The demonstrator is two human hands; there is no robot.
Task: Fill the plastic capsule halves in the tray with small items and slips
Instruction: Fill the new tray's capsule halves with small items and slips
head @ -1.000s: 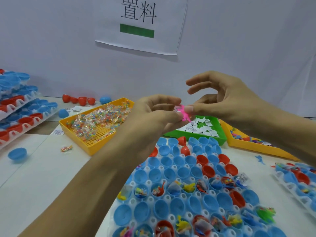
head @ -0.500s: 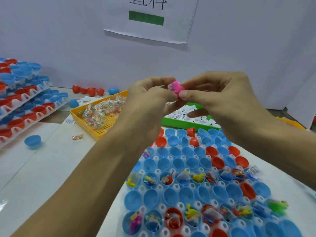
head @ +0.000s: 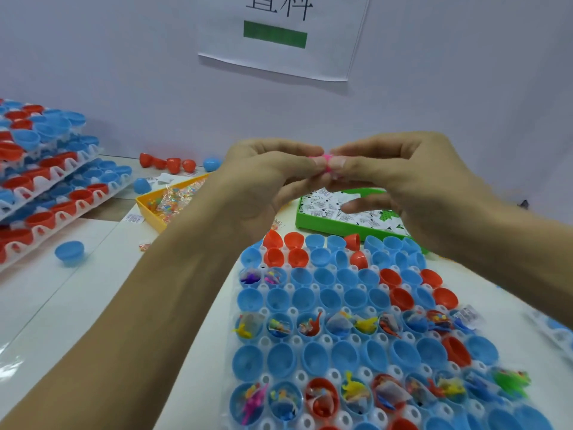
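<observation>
I saw both hands raised mid-frame, fingertips meeting: my left hand [head: 266,178] and right hand [head: 400,178] each pinched a small pink item [head: 326,159] between thumb and fingers, the rest of it hidden. Below them, in the lower right of the frame, sat the white tray [head: 333,373] of blue and red capsule halves [head: 313,356], some rows filled with toys and slips. Behind the hands lay a green tray of slips [head: 328,223] and a yellow tray of packets [head: 152,209] on the surface [head: 62,305].
</observation>
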